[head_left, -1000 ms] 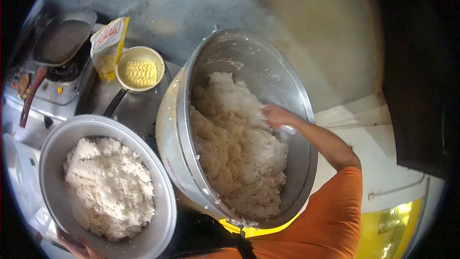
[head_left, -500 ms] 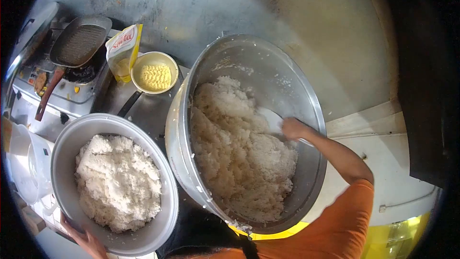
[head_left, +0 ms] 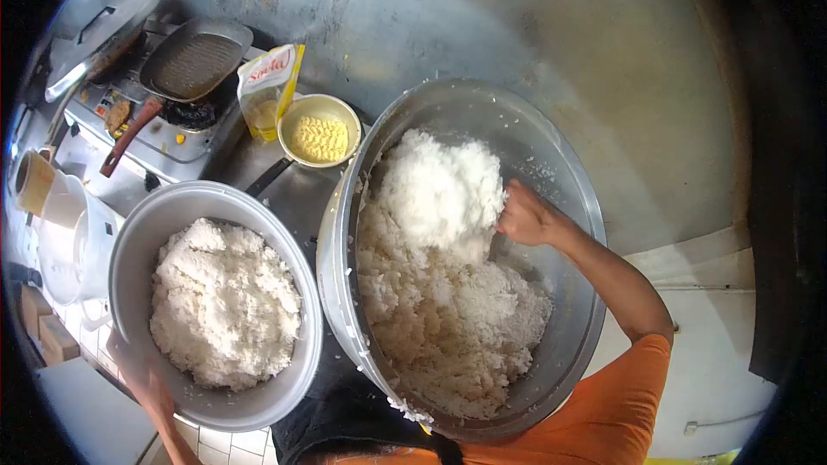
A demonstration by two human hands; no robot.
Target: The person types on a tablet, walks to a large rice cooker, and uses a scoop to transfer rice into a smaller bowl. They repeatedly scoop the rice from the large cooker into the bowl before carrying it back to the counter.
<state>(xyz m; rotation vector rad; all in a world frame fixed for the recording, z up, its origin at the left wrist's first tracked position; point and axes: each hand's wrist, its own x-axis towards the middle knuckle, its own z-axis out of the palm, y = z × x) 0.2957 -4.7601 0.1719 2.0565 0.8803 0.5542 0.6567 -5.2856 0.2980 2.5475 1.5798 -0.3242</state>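
Note:
My right hand is closed inside the large metal pot, around the handle of a white rice paddle now mostly hidden. A big white clump of cooked rice is raised in front of that hand, above the rest of the rice in the pot. To the left is a smaller grey pot heaped with rice. Somewhat blurred, my left hand grips this smaller pot at its lower left side.
Behind the smaller pot stand a saucepan of noodles and a yellow-and-white pouch. A square grill pan sits on the stove. Clear plastic containers are at the far left. A metal wall rises behind.
My right hand has brought up a large clump of rice on the paddle, which was pushed into the rice before. The view has shifted, and my left hand stays at the smaller pot.

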